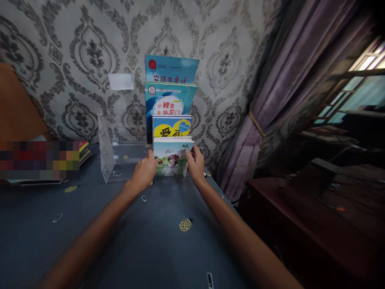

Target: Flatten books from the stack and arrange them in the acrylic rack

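Observation:
A small book (pixel 173 159) with a pale blue and green cover and a drawn figure stands upright at the front of a row of books. My left hand (pixel 146 168) is closed on its left edge, and my right hand (pixel 196 163) grips the right edge. Behind it rise a yellow and blue book (pixel 172 126), a teal book (pixel 170 98) and, tallest, a blue book (pixel 171 69). They stand in steps on the right part of a clear plastic tiered rack (pixel 106 156), whose left part holds no books. The hands partly cover the front book's sides.
A patterned wall (pixel 90 52) is right behind the rack. On the left of the blue tablecloth (pixel 120 241) lies a stack of books (pixel 86 154), partly blurred out. A purple curtain (pixel 240 144) hangs at the right, beside a dark red table (pixel 300 224).

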`<action>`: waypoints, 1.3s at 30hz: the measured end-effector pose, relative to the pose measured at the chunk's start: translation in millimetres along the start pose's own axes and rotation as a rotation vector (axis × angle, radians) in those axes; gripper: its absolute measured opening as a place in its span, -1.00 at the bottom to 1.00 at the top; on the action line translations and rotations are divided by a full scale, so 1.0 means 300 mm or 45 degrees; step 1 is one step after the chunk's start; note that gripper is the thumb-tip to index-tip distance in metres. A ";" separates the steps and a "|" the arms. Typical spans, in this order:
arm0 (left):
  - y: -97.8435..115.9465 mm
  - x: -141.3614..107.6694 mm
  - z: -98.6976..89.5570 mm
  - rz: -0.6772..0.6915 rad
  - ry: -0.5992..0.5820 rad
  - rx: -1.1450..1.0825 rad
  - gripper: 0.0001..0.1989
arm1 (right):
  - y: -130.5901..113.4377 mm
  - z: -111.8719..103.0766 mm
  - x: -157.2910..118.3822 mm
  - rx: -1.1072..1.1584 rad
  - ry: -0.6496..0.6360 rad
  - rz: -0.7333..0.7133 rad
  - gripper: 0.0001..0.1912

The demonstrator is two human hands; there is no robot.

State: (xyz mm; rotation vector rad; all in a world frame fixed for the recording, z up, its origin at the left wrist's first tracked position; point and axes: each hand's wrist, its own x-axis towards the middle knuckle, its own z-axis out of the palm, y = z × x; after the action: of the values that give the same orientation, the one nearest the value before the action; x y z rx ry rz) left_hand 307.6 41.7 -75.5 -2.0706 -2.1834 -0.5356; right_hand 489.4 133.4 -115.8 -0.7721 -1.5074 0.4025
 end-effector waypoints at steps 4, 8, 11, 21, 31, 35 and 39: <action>0.008 -0.004 -0.006 -0.009 -0.001 0.000 -0.74 | -0.011 0.008 0.000 -0.031 0.012 -0.022 -0.66; 0.014 -0.007 -0.012 0.000 0.000 -0.007 -0.73 | -0.019 0.007 -0.009 -0.049 0.013 -0.025 -0.69; 0.015 -0.007 -0.013 0.000 -0.008 -0.010 -0.72 | -0.023 0.008 -0.014 -0.060 0.029 -0.010 -0.70; 0.018 -0.011 -0.015 -0.003 -0.007 0.032 -0.71 | -0.032 0.027 -0.076 -0.168 0.092 0.035 -0.71; 0.007 0.000 0.009 0.003 -0.004 0.068 -0.70 | 0.005 0.028 -0.111 -0.159 0.166 0.068 -0.70; 0.007 0.002 0.012 -0.002 -0.005 0.073 -0.71 | 0.007 0.024 -0.111 -0.154 0.172 0.089 -0.70; 0.010 -0.001 0.008 0.001 -0.008 0.075 -0.71 | 0.002 0.024 -0.114 -0.176 0.178 0.096 -0.71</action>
State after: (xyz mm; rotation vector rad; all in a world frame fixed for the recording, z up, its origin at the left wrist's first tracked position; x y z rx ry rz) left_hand 311.2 42.4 -77.4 -2.0461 -2.1742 -0.4594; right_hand 480.4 112.2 -142.1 -0.9492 -1.3886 0.2966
